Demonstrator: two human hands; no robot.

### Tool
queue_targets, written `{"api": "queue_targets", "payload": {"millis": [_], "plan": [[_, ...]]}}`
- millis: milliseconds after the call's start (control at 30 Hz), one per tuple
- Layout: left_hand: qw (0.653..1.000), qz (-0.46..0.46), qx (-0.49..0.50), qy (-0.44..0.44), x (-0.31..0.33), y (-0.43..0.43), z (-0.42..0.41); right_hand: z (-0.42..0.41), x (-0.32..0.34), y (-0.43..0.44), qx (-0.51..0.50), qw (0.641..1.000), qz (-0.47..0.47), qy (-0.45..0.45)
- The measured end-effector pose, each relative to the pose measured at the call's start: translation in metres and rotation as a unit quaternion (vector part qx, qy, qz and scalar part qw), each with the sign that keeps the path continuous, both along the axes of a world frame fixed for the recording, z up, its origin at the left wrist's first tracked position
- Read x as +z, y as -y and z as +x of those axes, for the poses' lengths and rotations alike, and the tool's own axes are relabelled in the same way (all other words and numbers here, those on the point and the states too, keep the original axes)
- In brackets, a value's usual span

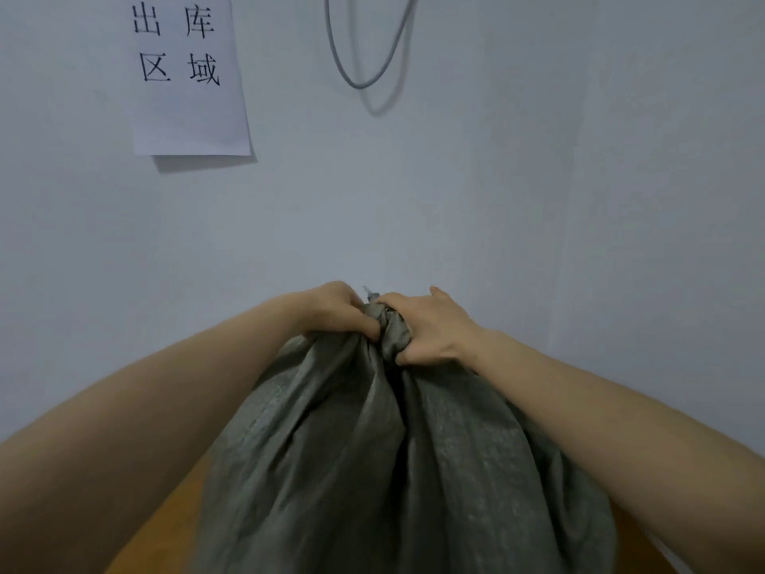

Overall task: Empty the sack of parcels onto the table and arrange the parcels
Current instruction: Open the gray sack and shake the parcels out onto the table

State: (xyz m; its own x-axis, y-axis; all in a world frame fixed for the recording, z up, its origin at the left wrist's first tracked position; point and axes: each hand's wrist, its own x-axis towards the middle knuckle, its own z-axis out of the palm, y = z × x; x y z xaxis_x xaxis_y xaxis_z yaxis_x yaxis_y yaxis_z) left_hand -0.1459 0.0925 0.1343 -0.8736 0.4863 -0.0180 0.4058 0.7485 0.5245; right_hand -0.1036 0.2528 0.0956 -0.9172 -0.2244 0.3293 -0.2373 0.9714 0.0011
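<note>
Centre frame, a dull grey-green sack point(393, 470) of coarse woven fabric, faintly shiny, bulging below and falling in deep lengthwise creases. Narrows upward into a tightly twisted, rope-like neck. Hides whatever lies inside. Blocks most of a smooth orange-brown wooden table point(165, 532), seen only as slivers at lower left and lower right; impossible to tell whether resting on it or held just above.

Behind, a plain, matt, pale grey-blue wall point(538, 200). At upper left, a white paper sheet point(190, 76) printed with four black Chinese characters, lifting slightly at the bottom and throwing a shadow. At top centre, a thin grey cable loop point(364, 55) hanging against the wall.

Bare forearms reaching in from both lower corners, meeting at the sack's neck. Left hand point(335, 310) clenched round the bunched cloth from the left, knuckles up, fingers curled into the folds. Right hand point(430, 329) gripping the same twist from the right, thumb raised, fingertips dug under the knot of fabric.
</note>
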Motion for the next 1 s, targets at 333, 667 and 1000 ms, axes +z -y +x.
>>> {"api": "queue_targets", "payload": {"millis": [333, 667, 1000], "plan": [[0.969, -0.146, -0.146, -0.133, -0.065, 0.001, 0.009, -0.014, -0.019, -0.003, 0.006, 0.881, -0.421, 0.215], [0.996, -0.071, -0.056, 0.016, -0.071, 0.010, -0.032, 0.017, -0.013, -0.007, -0.003, 0.971, -0.149, 0.188], [0.985, -0.117, -0.060, 0.109, -0.058, 0.024, -0.028, -0.013, -0.060, 0.005, -0.026, 0.985, -0.085, 0.145]]}}
